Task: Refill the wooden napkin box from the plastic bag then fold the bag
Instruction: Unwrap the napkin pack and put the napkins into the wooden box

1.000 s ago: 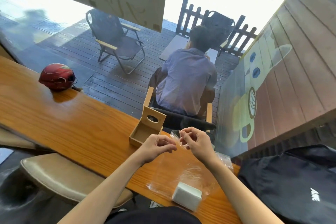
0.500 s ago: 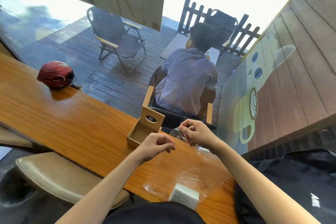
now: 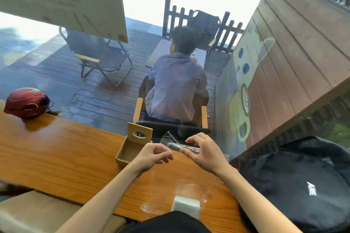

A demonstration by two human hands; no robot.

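The right hand (image 3: 205, 154) pinches the far end of the clear plastic bag (image 3: 176, 181) between thumb and fingertips, with that end gathered into a narrow strip running left to right. The left hand (image 3: 153, 155) is just left of the strip, fingers curled inward toward the thumb; whether it grips the film cannot be told. The two hands are near each other, above the far edge of the worktop (image 3: 56, 153).

The plastic bag extends from the hands toward the near edge, long axis running far to near, its mouth end raised at the hands and its closed end lying flat on the worktop. A white stack of napkins (image 3: 186, 205) sits inside the near end of the bag, close to the near edge of the worktop.

The wooden napkin box (image 3: 130, 149) stands just left of the left hand, open side up, interior bare. Its lid (image 3: 139, 135), with an oval slot, stands upright at the far side of the box.

A red helmet (image 3: 26, 103) rests at the far left of the worktop, well apart from the box. A black backpack (image 3: 295, 185) lies to the right of the right forearm. Beyond the window, a seated person (image 3: 176, 85) faces away, with a folding chair (image 3: 100, 58) to the left.
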